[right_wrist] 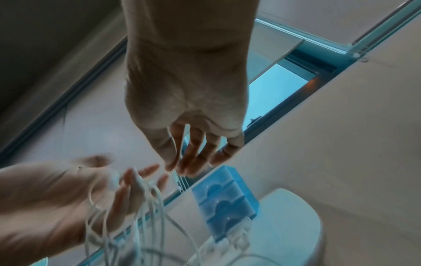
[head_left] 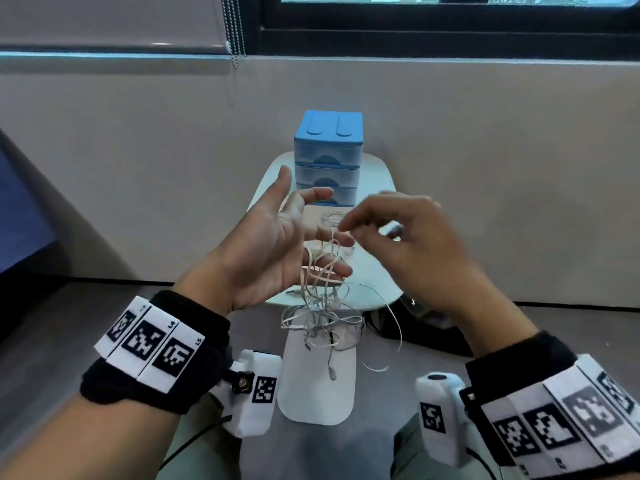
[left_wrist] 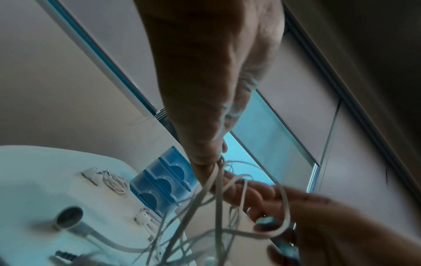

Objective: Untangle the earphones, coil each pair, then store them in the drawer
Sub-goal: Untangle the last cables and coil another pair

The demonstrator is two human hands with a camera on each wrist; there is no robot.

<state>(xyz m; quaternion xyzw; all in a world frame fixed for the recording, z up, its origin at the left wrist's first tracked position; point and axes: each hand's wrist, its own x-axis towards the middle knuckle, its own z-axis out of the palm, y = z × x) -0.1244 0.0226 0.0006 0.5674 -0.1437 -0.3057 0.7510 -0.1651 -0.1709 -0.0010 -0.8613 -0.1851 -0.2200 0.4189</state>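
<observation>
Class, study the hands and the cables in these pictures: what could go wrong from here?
1. The tangle of earphones hangs from the spread fingers of the left hand; a tilt may let it slide off towards the floor.
2. The right hand pinches one strand; a hard pull might tighten the knots below.
3. The dangling cables may catch the coiled earphones on the white table by the blue drawer unit.

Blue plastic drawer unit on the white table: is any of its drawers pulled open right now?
No. In the head view all the drawers of the blue plastic drawer unit sit flush and closed, one above another, on the white table.
</observation>
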